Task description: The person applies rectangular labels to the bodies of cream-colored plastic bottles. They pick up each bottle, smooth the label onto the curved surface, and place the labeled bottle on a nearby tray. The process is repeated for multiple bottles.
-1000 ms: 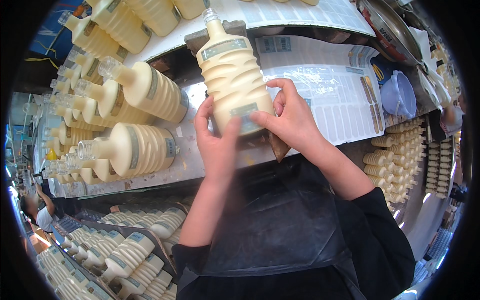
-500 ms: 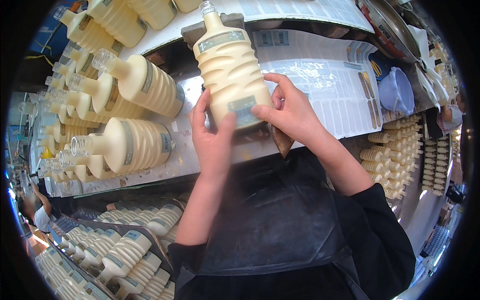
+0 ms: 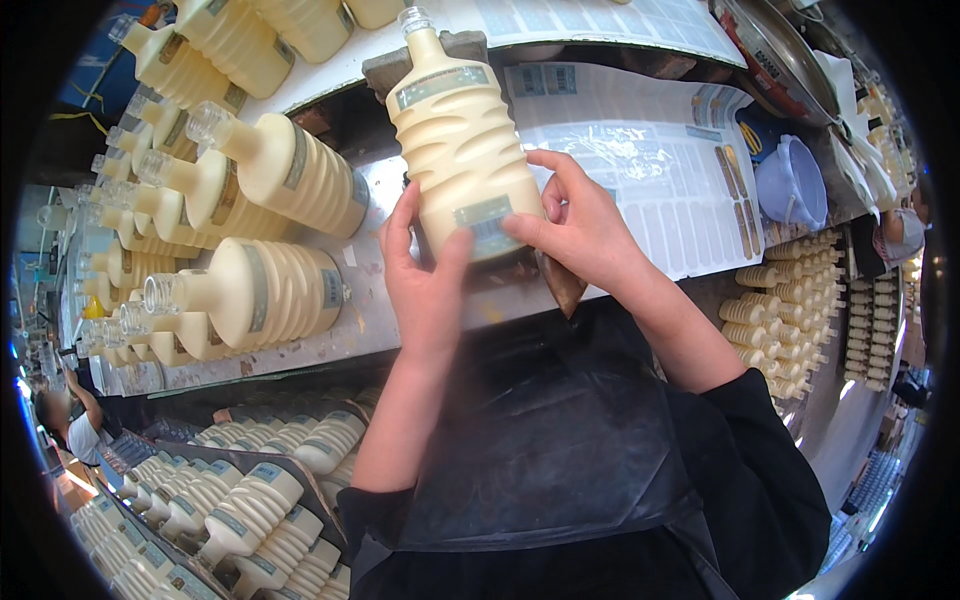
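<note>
A cream-coloured bottle [image 3: 462,150] with wavy ridges and a clear glass neck lies in front of me, its neck pointing away over a dark grey block [image 3: 465,46]. My left hand [image 3: 422,275] grips its lower left side, thumb near the blue-grey label [image 3: 487,222] by the base. From the right, my right hand [image 3: 578,215] holds it, thumb pressed on that label's right end and fingers around the side. A second label band runs across the bottle's shoulder. Under the bottle and right hand, a brown pointed piece [image 3: 561,287] sticks out toward me.
Several similar bottles [image 3: 275,290] stand on the bench at left, more in a crate [image 3: 255,505] below. Label sheets [image 3: 640,190] lie at right beside two thin brushes or knives [image 3: 737,200], a lavender bucket [image 3: 792,180] and a round metal pan [image 3: 785,60]. A person [image 3: 82,425] is far left.
Almost nothing differs. Both hands keep the same hold on the bottle, which has shifted very slightly.
</note>
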